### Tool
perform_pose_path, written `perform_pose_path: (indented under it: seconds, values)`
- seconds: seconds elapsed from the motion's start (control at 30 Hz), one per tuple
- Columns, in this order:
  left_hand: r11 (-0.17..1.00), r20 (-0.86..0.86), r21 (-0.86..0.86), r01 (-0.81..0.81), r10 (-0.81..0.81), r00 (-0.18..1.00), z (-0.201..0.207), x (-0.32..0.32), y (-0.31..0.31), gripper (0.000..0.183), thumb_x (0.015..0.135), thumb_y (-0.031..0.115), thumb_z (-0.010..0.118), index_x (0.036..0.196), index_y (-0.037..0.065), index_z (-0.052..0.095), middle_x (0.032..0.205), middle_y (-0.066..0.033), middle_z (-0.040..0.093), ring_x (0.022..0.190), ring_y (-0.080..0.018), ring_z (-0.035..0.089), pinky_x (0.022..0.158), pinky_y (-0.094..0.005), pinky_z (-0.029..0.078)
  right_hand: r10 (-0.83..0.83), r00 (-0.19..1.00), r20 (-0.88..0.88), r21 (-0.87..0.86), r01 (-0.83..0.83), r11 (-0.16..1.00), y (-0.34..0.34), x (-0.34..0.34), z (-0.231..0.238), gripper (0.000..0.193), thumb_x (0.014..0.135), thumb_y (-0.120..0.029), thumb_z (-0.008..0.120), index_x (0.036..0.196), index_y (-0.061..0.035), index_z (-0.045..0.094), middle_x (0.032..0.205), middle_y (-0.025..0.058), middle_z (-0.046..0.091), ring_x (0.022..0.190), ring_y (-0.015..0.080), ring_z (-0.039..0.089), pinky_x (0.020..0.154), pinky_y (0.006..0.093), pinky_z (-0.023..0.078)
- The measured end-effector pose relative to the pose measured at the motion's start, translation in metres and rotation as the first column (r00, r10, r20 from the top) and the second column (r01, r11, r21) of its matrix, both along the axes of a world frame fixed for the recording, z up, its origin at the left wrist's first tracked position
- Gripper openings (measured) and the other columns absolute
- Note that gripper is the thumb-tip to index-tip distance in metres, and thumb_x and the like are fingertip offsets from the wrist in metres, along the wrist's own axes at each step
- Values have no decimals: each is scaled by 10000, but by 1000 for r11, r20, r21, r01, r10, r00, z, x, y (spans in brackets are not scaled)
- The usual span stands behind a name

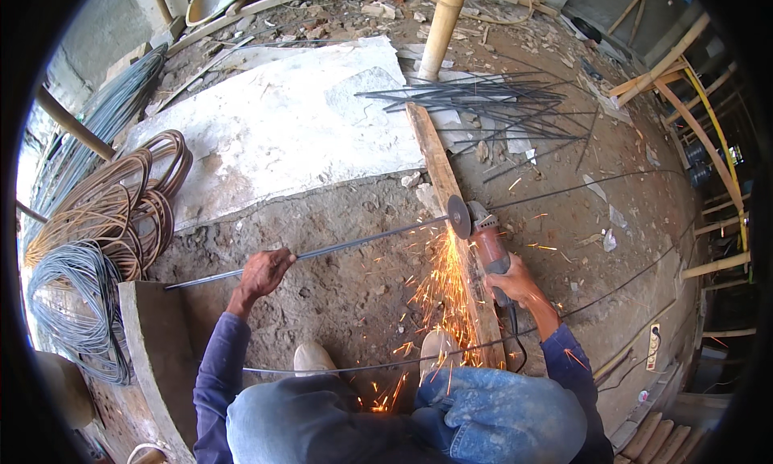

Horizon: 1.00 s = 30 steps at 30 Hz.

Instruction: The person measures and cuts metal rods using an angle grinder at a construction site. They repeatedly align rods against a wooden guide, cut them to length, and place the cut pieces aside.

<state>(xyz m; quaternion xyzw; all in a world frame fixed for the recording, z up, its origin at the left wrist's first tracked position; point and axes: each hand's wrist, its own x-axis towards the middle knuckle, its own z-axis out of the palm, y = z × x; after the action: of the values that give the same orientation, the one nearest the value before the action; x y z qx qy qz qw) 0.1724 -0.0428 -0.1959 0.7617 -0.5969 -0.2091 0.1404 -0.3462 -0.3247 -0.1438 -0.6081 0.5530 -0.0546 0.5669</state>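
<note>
My right hand (pixel 518 280) is wrapped round the body of a red and grey angle grinder (pixel 491 247). Its dark cutting disc (pixel 459 216) stands upright at a bundle of thin steel rods (pixel 362 240), and orange sparks (pixel 451 283) spray down from there toward my feet. My left hand (pixel 268 272) is closed round the rods, left of the disc. Beneath the cut lies a wooden plank (pixel 432 154), pointing away from me. How deep the disc sits in the rods is hidden.
Cut rods (pixel 491 102) lie piled beyond the plank, near a bamboo post (pixel 443 29). Coils of brown rod (pixel 145 190) and grey wire (pixel 76 303) are at left beside a concrete block (pixel 153 351). A long rod (pixel 362 369) crosses before my knees. A power strip (pixel 653 347) lies right.
</note>
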Motion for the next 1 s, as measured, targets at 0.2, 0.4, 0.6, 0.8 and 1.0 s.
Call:
perform_pose_path:
  seconds: [0.2, 0.4, 0.6, 0.8, 1.0]
  values:
    - [999, -21, -45, 23, -24, 999, 3, -3, -1, 473, 1120, 490, 554, 918, 68, 620, 805, -208, 674, 809, -474, 673, 711, -566, 507, 21, 1000, 0, -26, -21, 999, -6, 0, -13, 484, 749, -92, 846, 1186, -3, 656, 939, 76, 727, 817, 169, 702, 731, 379, 582]
    - [1000, -20, 16, -9, 9, 1000, 0, 0, -1, 485, 1122, 480, 557, 944, 38, 650, 799, -238, 657, 808, -498, 656, 725, -565, 492, 15, 999, -34, -68, -17, 998, -6, -1, -11, 509, 732, -129, 868, 1187, -16, 671, 953, 69, 730, 854, 175, 703, 751, 372, 583]
    - [1000, -74, 22, -3, 5, 997, -6, 4, -2, 500, 1135, 468, 530, 939, 20, 638, 798, -252, 653, 798, -505, 649, 725, -568, 493, 28, 1000, 7, -73, -28, 997, -2, -4, -9, 495, 727, -142, 866, 1168, -25, 675, 962, 61, 729, 848, 173, 689, 757, 364, 574]
    - [999, -75, 33, -20, 22, 997, -7, 5, -3, 508, 1130, 482, 536, 949, 22, 651, 795, -253, 656, 788, -502, 656, 716, -564, 497, 34, 999, 8, -74, -33, 997, -7, 3, -13, 480, 744, -110, 849, 1176, -24, 657, 941, 58, 715, 824, 176, 684, 741, 371, 573]
    - [1000, -51, 16, 9, -8, 999, -10, -1, -1, 522, 1110, 516, 566, 931, 38, 677, 787, -233, 666, 780, -489, 668, 697, -559, 501, 21, 1000, 3, -59, -21, 998, 3, 8, 9, 489, 749, -95, 826, 1191, -18, 633, 911, 71, 709, 729, 168, 681, 661, 368, 577]
